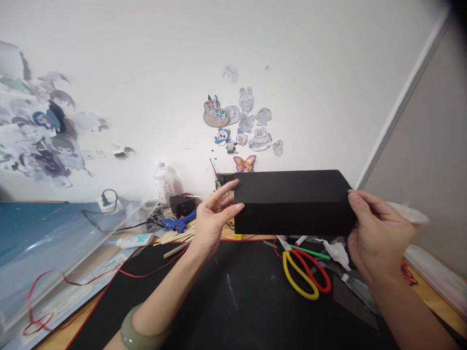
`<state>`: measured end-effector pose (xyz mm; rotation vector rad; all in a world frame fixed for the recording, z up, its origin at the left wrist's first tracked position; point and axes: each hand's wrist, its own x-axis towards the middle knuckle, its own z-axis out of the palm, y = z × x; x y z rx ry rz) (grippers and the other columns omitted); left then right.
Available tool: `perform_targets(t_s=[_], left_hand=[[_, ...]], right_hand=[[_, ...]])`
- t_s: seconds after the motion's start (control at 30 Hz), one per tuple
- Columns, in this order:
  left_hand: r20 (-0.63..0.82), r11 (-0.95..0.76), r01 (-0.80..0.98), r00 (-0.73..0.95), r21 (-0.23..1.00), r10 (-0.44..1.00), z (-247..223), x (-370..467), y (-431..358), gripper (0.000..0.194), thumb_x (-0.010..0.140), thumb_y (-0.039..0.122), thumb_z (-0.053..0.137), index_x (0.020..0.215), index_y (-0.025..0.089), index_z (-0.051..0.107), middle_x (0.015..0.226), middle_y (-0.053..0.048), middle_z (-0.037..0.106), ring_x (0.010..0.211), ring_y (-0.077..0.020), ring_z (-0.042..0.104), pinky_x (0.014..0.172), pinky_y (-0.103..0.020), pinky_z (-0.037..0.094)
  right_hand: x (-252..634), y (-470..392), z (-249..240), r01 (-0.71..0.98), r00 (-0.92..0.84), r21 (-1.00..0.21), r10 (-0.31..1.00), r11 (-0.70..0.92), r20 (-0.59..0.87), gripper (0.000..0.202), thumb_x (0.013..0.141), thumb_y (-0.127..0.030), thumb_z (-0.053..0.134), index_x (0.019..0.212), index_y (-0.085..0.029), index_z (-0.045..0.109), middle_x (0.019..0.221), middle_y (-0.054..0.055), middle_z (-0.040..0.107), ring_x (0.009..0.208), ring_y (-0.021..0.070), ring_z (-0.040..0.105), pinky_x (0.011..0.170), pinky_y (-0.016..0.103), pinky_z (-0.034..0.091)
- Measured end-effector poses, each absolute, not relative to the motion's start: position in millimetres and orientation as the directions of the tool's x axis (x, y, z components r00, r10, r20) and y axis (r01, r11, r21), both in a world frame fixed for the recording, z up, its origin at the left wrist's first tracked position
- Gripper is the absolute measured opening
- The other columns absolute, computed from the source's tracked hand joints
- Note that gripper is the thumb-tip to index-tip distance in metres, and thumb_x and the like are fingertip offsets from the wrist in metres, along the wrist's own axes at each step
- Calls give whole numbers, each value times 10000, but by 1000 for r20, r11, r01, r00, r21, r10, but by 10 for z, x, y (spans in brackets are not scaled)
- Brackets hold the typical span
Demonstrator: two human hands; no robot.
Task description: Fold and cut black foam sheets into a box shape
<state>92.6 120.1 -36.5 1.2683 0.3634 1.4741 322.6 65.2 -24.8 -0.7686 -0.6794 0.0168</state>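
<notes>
Fingers of the left hand and right hand are clamped on opposite ends of a creased black piece, right of centre; it seems under inspection, calling for level support.

Forearms angled inward, left hand and right hand apart, both in pinching grip

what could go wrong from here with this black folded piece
The left hand and right hand grip the black piece at its ends, so squeezing inward might bow or crease it. If lowered straight down, it could land on the open-handled scissors. The loose red ribbon near the left forearm might snag.
</notes>
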Motion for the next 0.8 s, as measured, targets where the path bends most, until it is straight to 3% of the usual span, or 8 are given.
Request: perform_targets(t_s=[0.07, 0.17, 0.53, 0.8], left_hand=[[502, -383, -474, 150, 793, 852, -397, 926, 1218, 307, 645, 195, 748, 947, 220, 698, 943, -19, 707, 929, -166, 611, 827, -228, 453], [495, -390, -446, 145, 806, 857, -432, 927, 1237, 201, 640, 202, 754, 838, 214, 725, 869, -11, 714, 832, -142, 618, 768, -208, 459], [483, -409, -392, 108, 824, 869, -451, 900, 1278, 168, 635, 199, 762, 800, 217, 735, 784, 9, 718, 702, -95, 619, 683, -163, 462], [480, -403, -411, 100, 818, 872, -450, 896, 1295, 170, 619, 200, 773, 784, 204, 733, 692, 19, 707, 641, -66, 601, 650, -137, 458]], right_hand=[[3223, 649, -247, 215, 790, -645, 258, 733, 556, 182, 554, -202, 777, 718, -152, 715, 708, 24, 682, 682, 142, 612, 877, 364, 458], [3224, 654, -245, 207, 796, -640, 253, 740, 549, 187, 547, -201, 783, 714, -147, 716, 702, 22, 682, 669, 129, 607, 868, 349, 463], [3247, 625, -219, 166, 787, -656, 302, 736, 538, 185, 542, -208, 784, 706, -152, 720, 690, 19, 673, 662, 119, 591, 839, 323, 463], [3268, 615, -214, 154, 776, -638, 308, 754, 551, 172, 537, -228, 784, 680, -159, 718, 654, -3, 665, 622, 74, 571, 668, 201, 479]])
